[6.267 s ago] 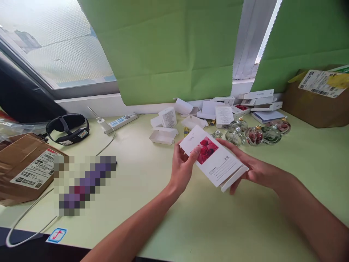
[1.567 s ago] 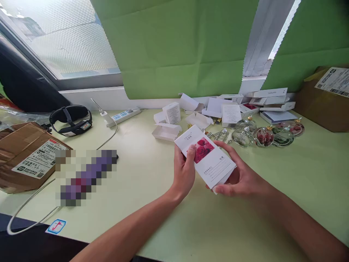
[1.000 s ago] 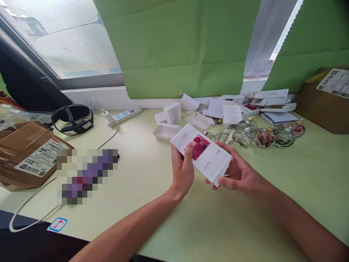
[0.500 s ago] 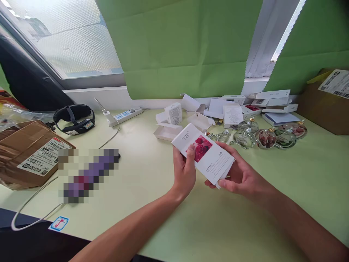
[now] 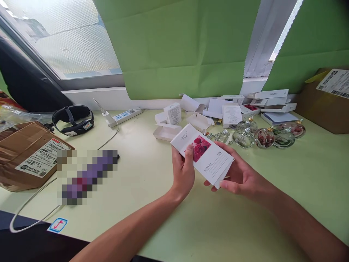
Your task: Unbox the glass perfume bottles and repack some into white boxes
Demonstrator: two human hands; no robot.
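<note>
A white cardboard box (image 5: 209,165) with a red rose picture is held tilted above the table between both my hands. My left hand (image 5: 184,171) grips its left side, thumb lying across the printed face. At the lower right end, my right hand (image 5: 240,173) has its thumb at the corner by a flap, the other fingers partly hidden behind. Beyond the hands, several clear glass bottles (image 5: 265,138) with gold tops lie in a cluster. Opened white boxes (image 5: 167,131) and closed ones (image 5: 231,115) are scattered behind.
A stack of white boxes (image 5: 278,102) stands beside a brown carton (image 5: 321,105) at the right. On the left are another carton (image 5: 32,156), a black headband device (image 5: 72,120), a power strip (image 5: 127,117), a white cable (image 5: 29,227) and a pixelated purple object (image 5: 89,176).
The view has shifted very slightly. Both hands keep nearly the same hold on the white box.
</note>
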